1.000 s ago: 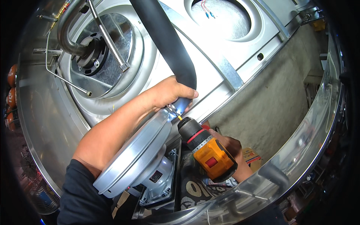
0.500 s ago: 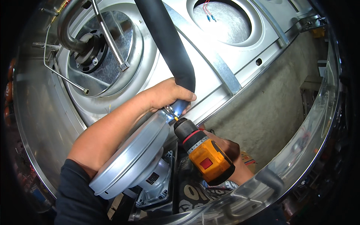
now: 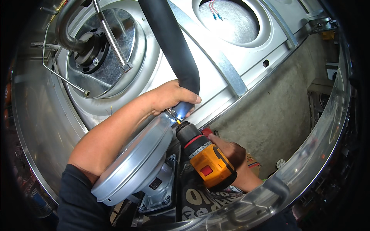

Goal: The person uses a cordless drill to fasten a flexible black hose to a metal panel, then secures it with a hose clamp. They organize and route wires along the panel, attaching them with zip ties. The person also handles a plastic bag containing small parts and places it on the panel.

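My left hand is closed around the lower end of a black hose, thumb on its right side. Just below those fingers, a metal hose clamp shows at the joint with a round silver blower housing. My right hand grips a yellow-and-black cordless drill from its right side; the drill body hides part of the grip. The drill's bit points up-left at the clamp, and a bright light shines there. Whether the tip touches the clamp screw I cannot tell.
A braided metal hose and a thin bent tube hang at the upper left, by a round opening with a curved pipe. Wires show in another round opening. A curved shiny metal rim runs along the right.
The drill and my right hand have shifted slightly left, and a red part of the drill now shows beside my fingers. My left hand keeps its hold on the hose.
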A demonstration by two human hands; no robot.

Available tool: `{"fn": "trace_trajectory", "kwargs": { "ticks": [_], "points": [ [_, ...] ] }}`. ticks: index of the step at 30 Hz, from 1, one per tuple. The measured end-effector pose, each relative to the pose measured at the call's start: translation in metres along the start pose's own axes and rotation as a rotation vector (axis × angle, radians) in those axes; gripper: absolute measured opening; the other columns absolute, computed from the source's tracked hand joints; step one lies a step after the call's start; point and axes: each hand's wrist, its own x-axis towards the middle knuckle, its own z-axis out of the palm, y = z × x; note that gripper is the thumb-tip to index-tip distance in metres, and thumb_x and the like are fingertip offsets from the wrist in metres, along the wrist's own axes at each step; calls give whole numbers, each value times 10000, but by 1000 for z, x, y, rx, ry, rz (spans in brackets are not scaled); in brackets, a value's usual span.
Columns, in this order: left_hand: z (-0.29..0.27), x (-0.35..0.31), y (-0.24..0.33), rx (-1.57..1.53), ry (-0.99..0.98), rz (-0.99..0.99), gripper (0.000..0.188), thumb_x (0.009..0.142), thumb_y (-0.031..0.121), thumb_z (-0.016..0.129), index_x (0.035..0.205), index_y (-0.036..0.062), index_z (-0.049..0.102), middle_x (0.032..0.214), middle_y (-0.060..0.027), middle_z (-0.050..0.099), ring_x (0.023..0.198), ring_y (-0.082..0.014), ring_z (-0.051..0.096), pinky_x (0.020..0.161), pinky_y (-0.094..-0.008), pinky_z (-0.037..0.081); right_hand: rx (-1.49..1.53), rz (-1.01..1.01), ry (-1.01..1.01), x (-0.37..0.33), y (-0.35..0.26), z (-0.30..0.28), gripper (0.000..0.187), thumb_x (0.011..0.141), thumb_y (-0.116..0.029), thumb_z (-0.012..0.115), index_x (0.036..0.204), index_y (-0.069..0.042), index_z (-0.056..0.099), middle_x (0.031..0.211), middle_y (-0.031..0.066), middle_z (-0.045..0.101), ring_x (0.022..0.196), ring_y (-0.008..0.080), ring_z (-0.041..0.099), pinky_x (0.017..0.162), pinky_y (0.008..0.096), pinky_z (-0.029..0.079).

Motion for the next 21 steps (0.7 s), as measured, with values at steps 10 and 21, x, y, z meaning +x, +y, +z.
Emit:
{"fn": "trace_trajectory", "kwargs": {
  "ticks": [10,21],
  "points": [
    [1,0,-1,1,21,8,185,875,170,750,863,12,655,734,-79,656,607,-161,668,549,-289,543,84,-108,96,-1,6,6,778,687,-342,894,1286,64,611,1001,210,741,855,356,740,767,420,584],
    [3,-2,2,17,44,0,201,860,186,760,869,10,662,729,-85,660,598,-159,671,539,-280,547,20,-181,142,6,-2,3,756,710,-354,871,1300,47,621,979,179,742,837,329,737,740,402,569]
  ]
}}
